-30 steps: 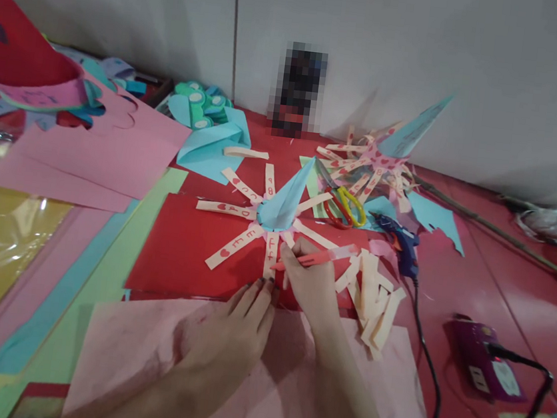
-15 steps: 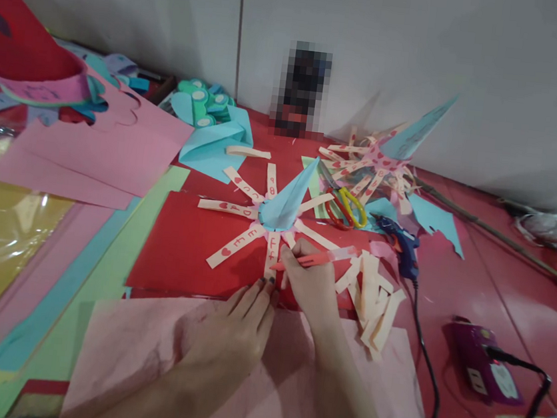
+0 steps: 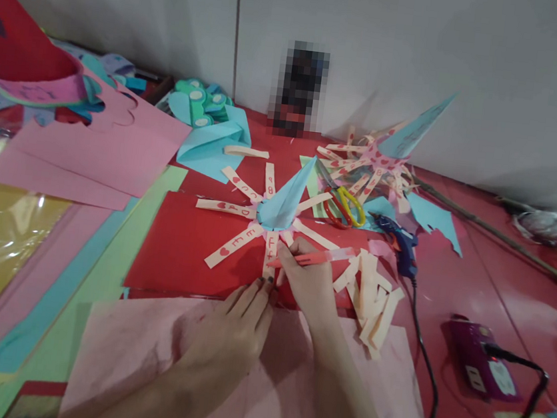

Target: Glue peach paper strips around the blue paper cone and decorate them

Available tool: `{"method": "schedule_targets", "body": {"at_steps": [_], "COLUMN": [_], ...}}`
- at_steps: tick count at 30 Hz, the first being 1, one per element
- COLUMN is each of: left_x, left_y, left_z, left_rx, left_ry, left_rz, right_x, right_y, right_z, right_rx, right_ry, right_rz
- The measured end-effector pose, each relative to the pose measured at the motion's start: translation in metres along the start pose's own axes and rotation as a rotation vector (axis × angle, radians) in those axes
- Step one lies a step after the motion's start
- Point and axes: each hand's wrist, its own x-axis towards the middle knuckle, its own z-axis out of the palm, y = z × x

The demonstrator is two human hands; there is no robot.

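Note:
My right hand is closed around a red marker, its tip on a cream paper strip lettered "F f". My left hand lies flat with fingers stretched out, the fingertips on the strip's near end. This strip is one of several that spread out from a blue paper cone on a pink base. Some strips bear red letters and hearts; those on the right look unmarked from here. The whole piece rests on a red sheet.
Loose cream strips lie right of my right hand. Scissors, a blue glue gun with a cord and a purple power box are farther right. A similar cone piece stands near the wall. Pink sheets lie left.
The marker tip has shifted slightly left and up on the strip. My left hand stays where it was; the view has moved a little.

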Motion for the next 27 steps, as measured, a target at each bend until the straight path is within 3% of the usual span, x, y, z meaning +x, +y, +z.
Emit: {"method": "schedule_targets", "body": {"at_steps": [14, 22, 27], "left_x": [-0.0009, -0.0008, -0.0005], "left_y": [-0.0008, -0.0011, -0.0015], "left_z": [0.0, 0.0004, 0.0001], "left_rx": [-0.029, 0.024, 0.01], "left_ry": [-0.026, -0.006, -0.052], "left_rz": [0.007, 0.017, 0.006], "right_x": [0.001, 0.0014, 0.0011], "right_y": [-0.0003, -0.0024, -0.0035], "right_z": [-0.0011, -0.0016, -0.003], "right_rx": [-0.067, -0.127, -0.082], "right_ry": [-0.014, 0.041, 0.072], "right_rz": [0.0, 0.004, 0.027]}}
